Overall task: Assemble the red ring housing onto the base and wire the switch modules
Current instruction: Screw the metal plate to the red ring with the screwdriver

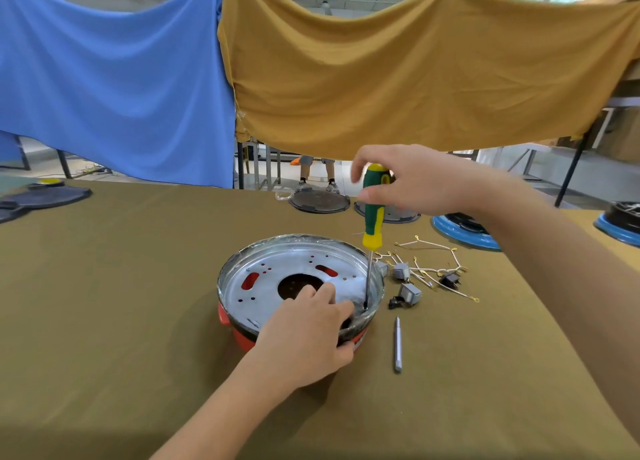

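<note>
A red ring housing (239,335) sits on the olive table under a silver metal base plate (277,279) with holes and a round centre opening. My left hand (311,331) grips the near right rim of this assembly, fingers over the edge. My right hand (412,182) holds the top of a green and yellow screwdriver (373,213), upright, its tip down inside the plate's right rim. Grey switch modules (408,293) with white wires (433,265) lie just right of the housing.
A loose metal screwdriver bit (398,345) lies right of my left hand. Dark round lids (318,201) and blue-rimmed housings (464,231) stand at the table's far edge. A dark part (41,196) lies far left. Blue and mustard cloths hang behind; a person's legs show beyond.
</note>
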Available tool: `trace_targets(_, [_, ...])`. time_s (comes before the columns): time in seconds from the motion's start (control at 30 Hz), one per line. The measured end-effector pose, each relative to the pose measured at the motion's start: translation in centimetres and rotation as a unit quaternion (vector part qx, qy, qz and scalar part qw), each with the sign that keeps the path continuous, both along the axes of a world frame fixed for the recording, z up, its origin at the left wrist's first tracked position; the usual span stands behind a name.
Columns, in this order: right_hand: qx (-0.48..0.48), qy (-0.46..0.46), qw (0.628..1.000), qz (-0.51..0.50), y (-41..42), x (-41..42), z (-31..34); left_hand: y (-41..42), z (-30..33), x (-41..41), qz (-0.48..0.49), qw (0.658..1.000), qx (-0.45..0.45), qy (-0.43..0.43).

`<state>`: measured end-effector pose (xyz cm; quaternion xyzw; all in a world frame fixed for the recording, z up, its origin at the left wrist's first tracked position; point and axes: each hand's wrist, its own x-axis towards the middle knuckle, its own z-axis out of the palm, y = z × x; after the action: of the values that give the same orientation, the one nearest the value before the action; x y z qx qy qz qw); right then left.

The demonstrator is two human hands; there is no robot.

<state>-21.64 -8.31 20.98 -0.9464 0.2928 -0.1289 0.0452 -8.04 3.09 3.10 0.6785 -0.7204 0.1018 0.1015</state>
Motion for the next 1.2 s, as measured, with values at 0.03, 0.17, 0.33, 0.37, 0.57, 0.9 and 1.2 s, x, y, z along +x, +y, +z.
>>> trace_targets(0.03, [-0.038, 0.003, 0.999, -0.026, -0.1, 0.1, -0.3, 0.0, 0.0, 0.0, 0.0, 1.0, 0.0, -0.002])
trace_targets(0.17, [-0.197, 0.009, 0.97, -0.14, -0.2, 0.8, -1.5, 0.0, 0.0, 0.0, -0.002, 1.0, 0.003, -0.006])
trace_targets(0.33, [0.053, 0.007, 0.999, 0.008, 0.2, -0.3, 0.1, 0.0, 0.0, 0.0, 0.001, 1.0, 0.004, -0.006])
trace_targets(0.37, [0.06, -0.01, 0.998, 0.021, 0.3, -0.5, 0.2, 0.0, -0.1, 0.0, 0.003, 1.0, 0.003, -0.007])
trace_targets(0.57, [-0.211, -0.004, 0.969, -0.127, 0.1, 1.2, -1.8, 0.0, 0.0, 0.0, -0.002, 1.0, 0.0, 0.002])
trace_targets(0.9, [-0.036, -0.016, 0.999, -0.026, -0.1, 0.0, -0.4, 0.0, -0.1, 0.0, -0.003, 1.0, -0.003, 0.001])
trace_targets(1.2, [0.059, -0.038, 0.997, -0.015, -0.1, -0.1, -0.6, -0.1, -0.1, 0.0, -0.001, 1.0, -0.002, -0.006])
